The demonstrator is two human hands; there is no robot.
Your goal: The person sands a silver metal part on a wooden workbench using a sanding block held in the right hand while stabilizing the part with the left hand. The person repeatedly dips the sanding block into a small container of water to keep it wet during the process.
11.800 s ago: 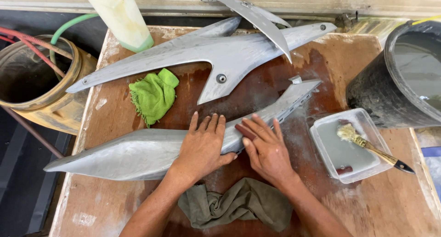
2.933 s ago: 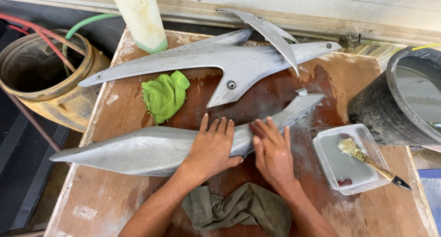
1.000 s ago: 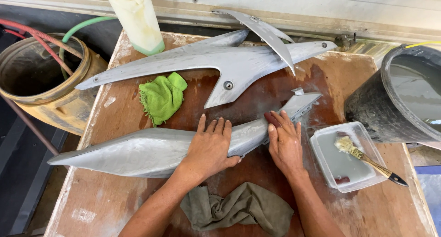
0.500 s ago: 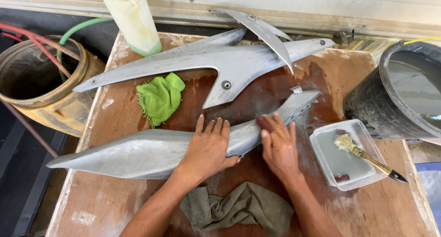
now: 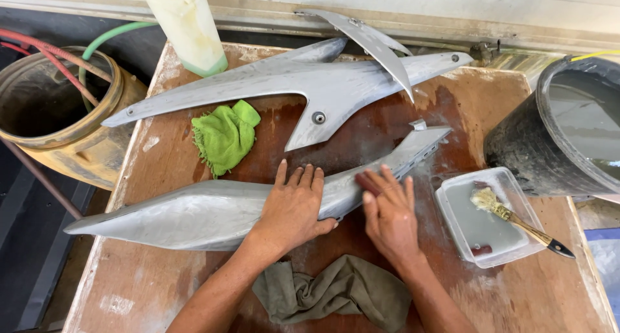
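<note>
A long grey pointed body panel (image 5: pixel 194 213) lies across the wet wooden table (image 5: pixel 129 288). My left hand (image 5: pixel 294 207) lies flat on the panel's middle, fingers spread, pressing it down. My right hand (image 5: pixel 387 213) rests on the panel just to the right, its fingers pressing a small dark reddish piece (image 5: pixel 367 183) against the grey surface. Whether the fingers grip that piece or only push on it, I cannot tell.
A second, larger grey panel (image 5: pixel 310 91) lies at the back beside a green cloth (image 5: pixel 225 136) and a plastic bottle (image 5: pixel 187 26). At right stand a clear tray (image 5: pixel 465 242) with a brush (image 5: pixel 516 220) and a black water bucket (image 5: pixel 568 133). An olive rag (image 5: pixel 336 294) lies near me. A drum (image 5: pixel 51 113) stands left.
My right hand has slid along the panel, out toward its right end and back to the left again. My left hand has stayed flat on the panel's middle.
</note>
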